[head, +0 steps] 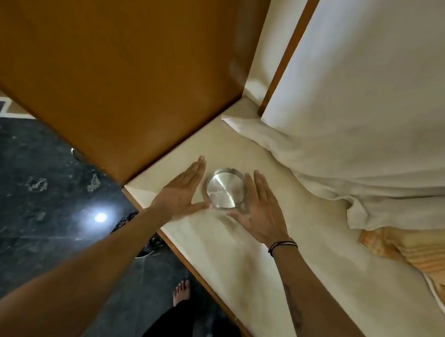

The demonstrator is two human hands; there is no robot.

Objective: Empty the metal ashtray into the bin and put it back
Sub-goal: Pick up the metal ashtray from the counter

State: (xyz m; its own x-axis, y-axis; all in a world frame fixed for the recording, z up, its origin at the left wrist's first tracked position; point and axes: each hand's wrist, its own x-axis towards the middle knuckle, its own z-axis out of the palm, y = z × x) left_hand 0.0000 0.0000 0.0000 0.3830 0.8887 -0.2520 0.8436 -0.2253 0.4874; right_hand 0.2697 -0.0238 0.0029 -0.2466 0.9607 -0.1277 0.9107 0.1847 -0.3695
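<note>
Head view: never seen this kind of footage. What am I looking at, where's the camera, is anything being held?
No robot here: a person works bare-handed, and the one camera sits on their head, looking forward and down. The left hand and right hand are open, flat, flanking a round metal ashtray on a cream ledge beside a wooden panel. Neither hand grips it yet; whether they touch it is unclear. A white pillow lies to the right, dark floor to the left. The ashtray holds a little pale residue.

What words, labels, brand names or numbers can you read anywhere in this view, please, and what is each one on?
None can be read.
Metal ashtray: only pale smears inside, no lettering.
Right forearm: a dark mark, too blurred to read.
Wristbands, cream surface, pillow: plain.
</note>
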